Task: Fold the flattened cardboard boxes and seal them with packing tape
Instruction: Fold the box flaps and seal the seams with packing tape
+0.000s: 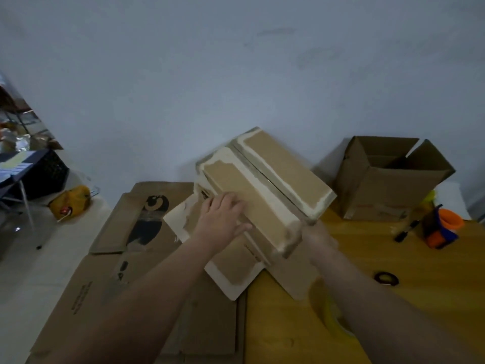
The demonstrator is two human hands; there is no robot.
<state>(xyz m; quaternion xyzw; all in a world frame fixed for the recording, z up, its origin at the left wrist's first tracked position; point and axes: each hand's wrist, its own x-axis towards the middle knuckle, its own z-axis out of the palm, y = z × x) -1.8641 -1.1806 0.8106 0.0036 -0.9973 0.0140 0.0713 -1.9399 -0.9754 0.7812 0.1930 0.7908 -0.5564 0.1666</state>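
Note:
A brown cardboard box (pixel 265 177) with torn white tape marks stands tilted on the wooden table (pixel 380 264), its two top flaps folded closed with a dark seam between them. My left hand (pixel 223 216) lies flat on the near-left top flap, fingers straight. My right hand (pixel 315 237) is at the box's near right corner; its fingers are blurred and partly hidden by the box. Two loose flaps (pixel 231 274) stick out at the box's near end. A tape dispenser (pixel 441 227), orange and blue, sits at the right.
An open cardboard box (pixel 388 179) stands at the back right. Flattened boxes (pixel 126 271) lie on the left half of the table. A black marker (pixel 406 231) and a dark tape roll (pixel 385 278) lie on the right. A yellow bag (pixel 70 202) sits far left.

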